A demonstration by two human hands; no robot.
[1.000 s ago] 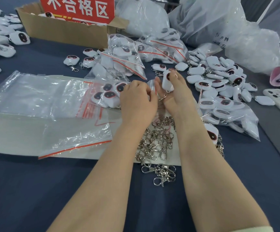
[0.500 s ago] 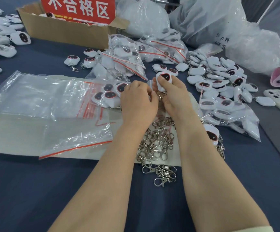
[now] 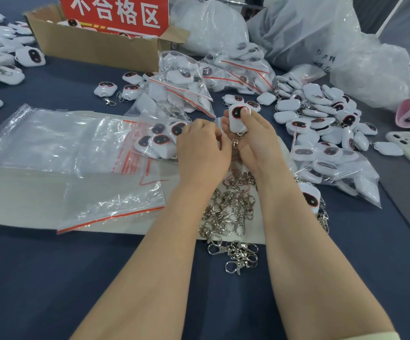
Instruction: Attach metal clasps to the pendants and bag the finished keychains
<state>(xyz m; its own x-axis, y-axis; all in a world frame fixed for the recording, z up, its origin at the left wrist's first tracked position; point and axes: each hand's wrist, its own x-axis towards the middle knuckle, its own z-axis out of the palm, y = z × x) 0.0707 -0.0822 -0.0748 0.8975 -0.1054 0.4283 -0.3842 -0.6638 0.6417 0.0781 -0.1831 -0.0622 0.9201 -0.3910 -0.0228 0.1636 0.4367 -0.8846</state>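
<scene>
The right hand (image 3: 256, 146) is gripping a white pendant (image 3: 236, 122) upright, its thumb pressing on the dark oval face and its fingers wrapping behind. A small metal clasp (image 3: 235, 142) is hanging from the pendant's lower end, between the two hands. The left hand (image 3: 202, 149) is sitting just beside it, its fingers curling in toward the clasp, but whether they are pinching it cannot be told.

Below the wrists a heap of loose clasps (image 3: 228, 212) is lying on a pale mat (image 3: 22, 195), a few spilling onto the dark blue table (image 3: 52, 278). Left of the hands a zip bag (image 3: 158, 143) is holding several pendants, with empty zip bags (image 3: 52, 138) lying beside it. To the right, loose pendants (image 3: 321, 111) are lying in a pile. Farther back filled bags (image 3: 182, 87) are resting near a cardboard box (image 3: 96, 47) that is bearing a red sign (image 3: 115, 13).
</scene>
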